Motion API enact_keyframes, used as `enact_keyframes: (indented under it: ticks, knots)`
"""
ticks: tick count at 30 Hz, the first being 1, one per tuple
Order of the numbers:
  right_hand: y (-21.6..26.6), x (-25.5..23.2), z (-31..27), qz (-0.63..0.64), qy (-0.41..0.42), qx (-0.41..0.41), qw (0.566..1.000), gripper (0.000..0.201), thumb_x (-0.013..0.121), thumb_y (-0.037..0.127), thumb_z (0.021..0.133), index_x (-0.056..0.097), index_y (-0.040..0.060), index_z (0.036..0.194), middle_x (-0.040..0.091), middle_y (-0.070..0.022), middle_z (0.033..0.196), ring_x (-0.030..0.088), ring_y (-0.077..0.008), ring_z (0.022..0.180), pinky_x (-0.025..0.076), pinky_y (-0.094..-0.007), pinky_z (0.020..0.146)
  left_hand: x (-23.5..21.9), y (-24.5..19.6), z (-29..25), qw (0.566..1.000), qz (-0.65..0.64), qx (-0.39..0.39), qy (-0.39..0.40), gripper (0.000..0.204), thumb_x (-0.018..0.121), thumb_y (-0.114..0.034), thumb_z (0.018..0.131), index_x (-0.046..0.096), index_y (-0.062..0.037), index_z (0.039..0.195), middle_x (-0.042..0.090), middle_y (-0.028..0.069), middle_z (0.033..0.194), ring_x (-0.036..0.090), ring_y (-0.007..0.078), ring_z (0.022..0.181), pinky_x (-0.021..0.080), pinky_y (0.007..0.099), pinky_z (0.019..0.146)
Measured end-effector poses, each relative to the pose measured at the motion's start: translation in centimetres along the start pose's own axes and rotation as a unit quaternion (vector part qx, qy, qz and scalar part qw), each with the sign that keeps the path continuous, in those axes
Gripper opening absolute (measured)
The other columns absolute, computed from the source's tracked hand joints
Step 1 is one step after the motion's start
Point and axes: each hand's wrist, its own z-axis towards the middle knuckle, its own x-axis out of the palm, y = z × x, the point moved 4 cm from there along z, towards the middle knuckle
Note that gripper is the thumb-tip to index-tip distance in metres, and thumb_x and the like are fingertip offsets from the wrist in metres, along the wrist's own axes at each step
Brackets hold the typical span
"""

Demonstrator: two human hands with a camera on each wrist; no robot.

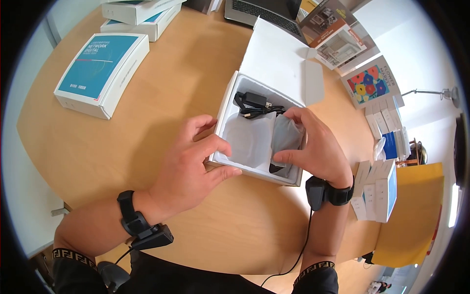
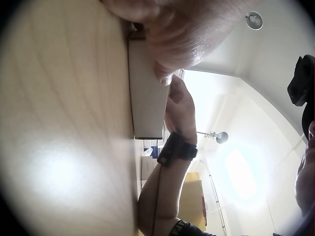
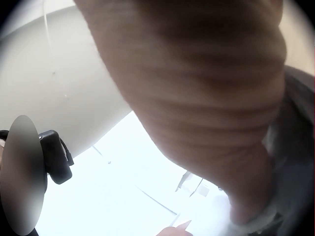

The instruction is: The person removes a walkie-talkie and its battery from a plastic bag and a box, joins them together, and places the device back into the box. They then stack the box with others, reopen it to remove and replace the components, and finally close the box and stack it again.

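Observation:
An open white box [image 1: 221,105] stands on the table, its lid folded back. Inside its grey tray [image 1: 245,137] lie a black power adapter [image 1: 254,100] with a coiled cable [image 1: 259,112] at the far end, and a grey wrapped item [image 1: 287,134] in the right compartment. My right hand [image 1: 318,144] grips that item, fingers over its far side and thumb on its near side. My left hand [image 1: 188,164] holds the box's near left corner, fingers at the rim and thumb along the front wall. In the left wrist view the box's outer wall [image 2: 147,93] shows beside that hand.
At the back left lies a teal-topped box [image 1: 98,68], with stacked boxes [image 1: 142,19] behind it. A laptop [image 1: 267,14] stands at the back. Books [image 1: 338,44], a floral card [image 1: 369,83] and several small white boxes [image 1: 377,191] line the right side.

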Motion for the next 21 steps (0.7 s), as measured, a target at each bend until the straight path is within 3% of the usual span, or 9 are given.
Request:
enact_keyframes:
  ticks: [3, 5, 6, 8, 13, 21]
  knots:
    - [0.1, -0.1, -0.2, 0.010, -0.014, -0.006, 1.000, 0.068, 0.091, 0.018, 0.063, 0.060, 0.0044, 0.121, 0.065, -0.0106, 0.108, 0.063, -0.0268, 0.099, 0.051, -0.0375, 0.087, 0.0, 0.2, -0.1, 1.000, 0.000, 0.000, -0.001, 0.029, 0.085, -0.004, 0.078, 0.065, -0.0064, 0.098, 0.041, 0.0141, 0.135, 0.051, 0.0312, 0.128, 0.064, 0.0326, 0.089]
    - [0.0, -0.5, -0.3, 0.030, -0.021, -0.002, 0.999, 0.067, 0.091, 0.016, 0.063, 0.060, 0.0053, 0.121, 0.065, -0.0096, 0.109, 0.063, -0.0252, 0.100, 0.051, -0.0362, 0.088, -0.1, 0.2, -0.1, 1.000, -0.003, 0.016, -0.012, 0.029, 0.086, -0.015, 0.078, 0.065, -0.0077, 0.097, 0.046, 0.0175, 0.134, 0.057, 0.0378, 0.124, 0.051, 0.0433, 0.098]
    - [0.1, -0.8, -0.4, 0.029, -0.018, -0.008, 0.999, 0.068, 0.091, 0.014, 0.063, 0.060, 0.0059, 0.124, 0.064, -0.0087, 0.110, 0.063, -0.0237, 0.102, 0.051, -0.0354, 0.089, -0.1, 0.3, -0.1, 1.000, -0.005, 0.014, -0.014, 0.029, 0.086, -0.015, 0.078, 0.065, -0.0077, 0.097, 0.046, 0.0175, 0.134, 0.057, 0.0378, 0.124, 0.051, 0.0433, 0.098]
    - [0.7, -1.2, -0.6, 0.026, -0.009, -0.015, 1.000, 0.070, 0.091, 0.011, 0.063, 0.061, 0.0066, 0.126, 0.064, -0.0077, 0.111, 0.063, -0.0223, 0.104, 0.051, -0.0345, 0.089, 0.0, 0.2, 0.0, 1.000, -0.029, 0.006, -0.004, 0.029, 0.084, -0.002, 0.078, 0.063, -0.0058, 0.097, 0.042, 0.0145, 0.135, 0.052, 0.0313, 0.126, 0.064, 0.0328, 0.088]
    - [2.4, -1.6, -1.6, 0.169, -0.019, -0.030, 0.985, 0.082, 0.091, 0.002, 0.063, 0.057, 0.0080, 0.137, 0.062, -0.0074, 0.118, 0.064, -0.0215, 0.111, 0.052, -0.0340, 0.094, 0.0, 0.2, 0.4, 0.997, -0.062, -0.013, -0.031, 0.028, 0.083, 0.000, 0.078, 0.063, -0.0057, 0.097, 0.042, 0.0140, 0.135, 0.053, 0.0294, 0.123, 0.065, 0.0318, 0.085]
    - [2.5, -1.3, -1.3, 0.180, -0.013, -0.044, 0.983, 0.079, 0.089, 0.002, 0.069, 0.056, 0.0047, 0.140, 0.064, -0.0116, 0.128, 0.065, -0.0205, 0.111, 0.053, -0.0351, 0.095, -0.4, 0.3, 0.6, 0.999, -0.033, -0.009, -0.041, 0.029, 0.081, 0.003, 0.079, 0.063, -0.0054, 0.099, 0.042, 0.0120, 0.134, 0.055, 0.0261, 0.119, 0.064, 0.0309, 0.085]
